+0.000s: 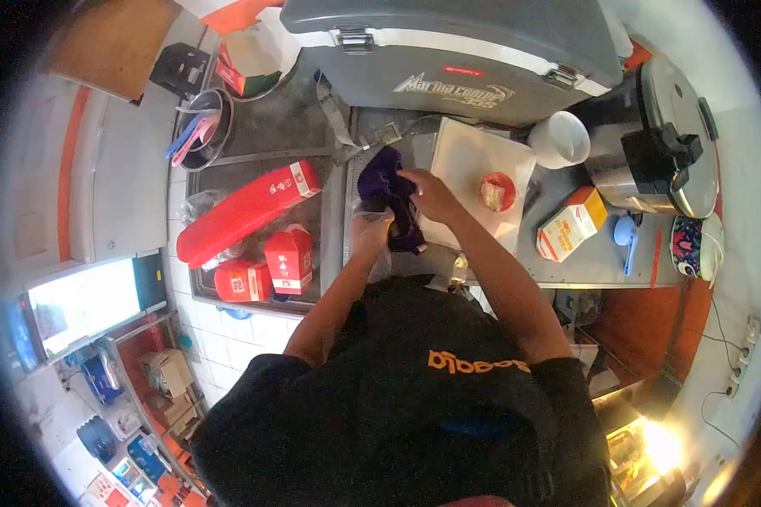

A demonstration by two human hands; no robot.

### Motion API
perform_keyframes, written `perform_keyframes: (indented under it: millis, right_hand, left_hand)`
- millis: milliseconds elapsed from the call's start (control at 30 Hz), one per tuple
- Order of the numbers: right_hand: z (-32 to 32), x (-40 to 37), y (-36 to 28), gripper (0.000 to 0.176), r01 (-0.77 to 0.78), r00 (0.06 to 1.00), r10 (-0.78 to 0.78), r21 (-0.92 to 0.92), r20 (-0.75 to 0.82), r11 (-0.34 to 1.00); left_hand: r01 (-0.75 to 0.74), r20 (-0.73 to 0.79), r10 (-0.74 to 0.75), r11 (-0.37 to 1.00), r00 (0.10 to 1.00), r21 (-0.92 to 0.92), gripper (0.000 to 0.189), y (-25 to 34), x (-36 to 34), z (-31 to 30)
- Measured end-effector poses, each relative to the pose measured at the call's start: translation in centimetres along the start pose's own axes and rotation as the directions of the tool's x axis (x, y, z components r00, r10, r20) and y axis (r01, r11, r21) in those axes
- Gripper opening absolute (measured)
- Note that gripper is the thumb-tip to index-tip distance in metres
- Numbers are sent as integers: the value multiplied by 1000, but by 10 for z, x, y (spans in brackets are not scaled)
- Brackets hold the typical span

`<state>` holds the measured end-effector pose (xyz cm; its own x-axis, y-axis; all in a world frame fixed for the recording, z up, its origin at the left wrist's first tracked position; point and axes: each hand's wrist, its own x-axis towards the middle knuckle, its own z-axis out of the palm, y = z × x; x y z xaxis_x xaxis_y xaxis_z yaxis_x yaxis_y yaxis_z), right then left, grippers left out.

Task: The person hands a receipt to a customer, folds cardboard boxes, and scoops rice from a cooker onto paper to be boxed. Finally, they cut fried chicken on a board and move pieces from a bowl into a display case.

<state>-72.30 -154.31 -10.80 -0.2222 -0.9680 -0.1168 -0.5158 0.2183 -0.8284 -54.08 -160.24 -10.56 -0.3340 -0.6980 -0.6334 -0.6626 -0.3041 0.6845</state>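
Note:
A dark purple cloth (385, 179) hangs in folds between my hands over the metal counter. My right hand (432, 196) grips it from the right, fingers bent against the fabric. On the other side, my left hand (370, 232) meets the cloth's lower left part. Clear, shiny plastic shows around that hand, and the dark folds hide its fingers. Just right of my right hand lies a sheet of white paper (461, 156), with a small red bowl (497, 193) of pale food on it.
Red packaging (254, 211) and a red box (289, 260) lie on the left tray. A large grey cooler box (457, 72) stands behind. To the right are a white bowl (560, 140), a yellow-white carton (572, 224), a blue scoop (626, 241) and a rice cooker (651, 144).

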Motion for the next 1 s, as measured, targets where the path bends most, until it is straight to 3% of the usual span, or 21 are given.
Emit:
perform_keyframes:
  millis: [33,100,167,233,300,333,400,433,467,500,533,600,700,733,800,833,900,967,1000]
  right_hand:
    - [10,9,-8,51,2,1000,-2,3,5,1000]
    - [26,21,-20,61,-186,946,256,-312,201,932]
    - [31,15,-31,66,-131,950,233,-408,211,903]
    - [32,9,-44,67,-140,974,208,-488,88,862]
    - [38,9,-49,65,-160,975,214,-492,56,856]
    - [40,9,-51,63,-182,975,222,-493,23,851]
    - [64,9,-25,60,-164,979,201,-442,38,882]
    - [67,13,-25,58,-147,982,180,-387,50,910]
    - [69,17,-23,58,-130,985,163,-393,51,910]
    - [64,20,-32,57,-189,982,186,-320,-41,928]
    - [57,24,-43,56,-243,968,218,-238,-128,940]
    - [38,50,-64,56,-171,972,131,-204,-197,964]
    - [6,101,-114,59,40,932,-93,-154,-349,987]
    - [1,116,-126,59,51,935,-101,-155,-340,987]
    - [-1,137,-141,58,191,910,-232,-150,-344,970]
    - [1,140,-142,58,206,910,-246,-152,-334,967]
    - [8,136,-134,58,252,856,-315,-203,-410,946]
    - [10,109,-110,58,81,978,-89,-49,-186,995]
    - [16,90,-93,57,-58,994,68,112,-89,992]
  left_hand:
    - [4,-4,-4,1000,1000,-1,51,4,-6,-6]
    - [45,-44,-53,987,998,-155,47,9,-20,-20]
    - [65,-61,-77,983,995,-173,47,-25,-9,-31]
    - [78,-77,-95,977,992,-197,47,-59,3,-45]
    - [-137,-86,124,977,988,-165,43,-80,8,-57]
    - [-76,-28,72,973,997,-219,45,-11,-37,-72]
    - [-127,1,134,942,991,-311,46,-65,-13,-81]
    - [-174,25,200,902,979,-396,46,-51,-18,-89]
    - [-251,-34,254,912,967,-324,49,-39,-29,-90]
    - [-263,-49,261,907,964,-329,49,-40,-28,-91]
    - [-239,-67,235,853,970,-463,51,-43,-27,-92]
    - [-159,-81,142,727,987,-668,60,-32,-42,-93]
    - [-195,-62,206,729,977,-656,63,-27,-47,-102]
    - [-199,-74,202,725,977,-660,63,-32,-44,-102]
    - [-244,-154,196,865,969,-438,65,-38,-39,-101]
    - [-250,-170,193,860,966,-444,65,-36,-37,-102]
    - [-207,-98,189,953,977,-223,65,-29,-37,-101]
    - [-134,-94,123,983,988,-125,62,21,-60,-103]
    - [-154,-66,148,982,987,-112,61,24,-53,-97]
